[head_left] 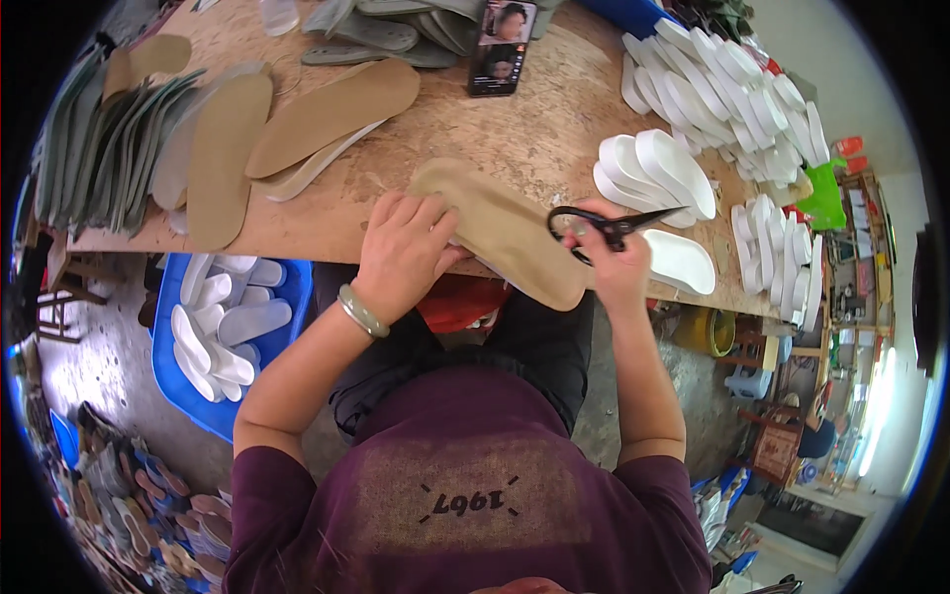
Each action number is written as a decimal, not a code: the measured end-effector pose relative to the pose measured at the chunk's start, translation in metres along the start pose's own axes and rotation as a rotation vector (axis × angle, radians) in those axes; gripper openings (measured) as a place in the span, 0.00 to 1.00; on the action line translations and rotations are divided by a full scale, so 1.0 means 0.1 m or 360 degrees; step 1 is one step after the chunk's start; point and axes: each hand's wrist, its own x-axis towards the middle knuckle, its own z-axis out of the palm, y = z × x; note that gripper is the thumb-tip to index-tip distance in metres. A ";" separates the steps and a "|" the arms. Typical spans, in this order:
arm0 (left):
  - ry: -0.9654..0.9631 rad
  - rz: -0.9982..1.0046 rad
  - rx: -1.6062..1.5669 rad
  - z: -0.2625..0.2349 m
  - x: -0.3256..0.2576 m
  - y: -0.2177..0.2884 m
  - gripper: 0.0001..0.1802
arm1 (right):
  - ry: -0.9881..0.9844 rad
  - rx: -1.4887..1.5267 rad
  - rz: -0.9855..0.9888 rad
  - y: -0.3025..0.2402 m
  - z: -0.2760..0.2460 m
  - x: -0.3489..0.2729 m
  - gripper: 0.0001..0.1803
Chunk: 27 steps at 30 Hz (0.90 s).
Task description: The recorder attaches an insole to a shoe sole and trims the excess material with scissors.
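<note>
A tan shoe insole [510,223] lies slantwise at the table's near edge, its lower right end hanging over the edge. My left hand [408,243] grips its left side, the fingers on top and the thumb at the near edge. Black-handled scissors [623,226] are in my right hand [616,259], closed around the handles. Their blades point right, away from the insole. That hand is close to the insole's right end. A single white sole [681,262] lies just right of the scissors.
Tan insoles [332,109] and a row of grey ones [119,148] lie to the left. A phone [502,49] stands at the back. White soles [708,89] are piled at right. Below the table's left side, a blue bin [173,388] holds white soles.
</note>
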 end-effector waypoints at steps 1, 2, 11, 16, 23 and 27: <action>0.0008 -0.0055 0.0012 0.02 0.00 0.08 0.24 | -0.0028 0.0028 -0.0012 0.04 0.08 -0.01 0.12; 0.0014 -0.0116 0.0028 0.04 -0.01 0.16 0.24 | -0.0006 0.0033 -0.0002 0.08 0.14 0.01 0.12; 0.0139 0.0064 -0.0218 0.24 0.00 0.34 0.22 | -0.0699 -0.0605 -0.0750 0.26 0.35 0.52 0.20; 0.0167 0.0082 -0.0131 0.30 -0.02 0.34 0.21 | -0.0762 -0.0189 -0.0337 0.15 0.55 0.58 0.15; 0.0125 0.0020 -0.0053 0.29 -0.03 0.37 0.21 | -0.1074 -0.0638 -0.0856 0.12 0.66 0.77 0.18; 0.0152 -0.0009 -0.0059 0.33 -0.03 0.40 0.20 | -0.0771 -0.0613 -0.0414 0.24 0.18 0.59 0.13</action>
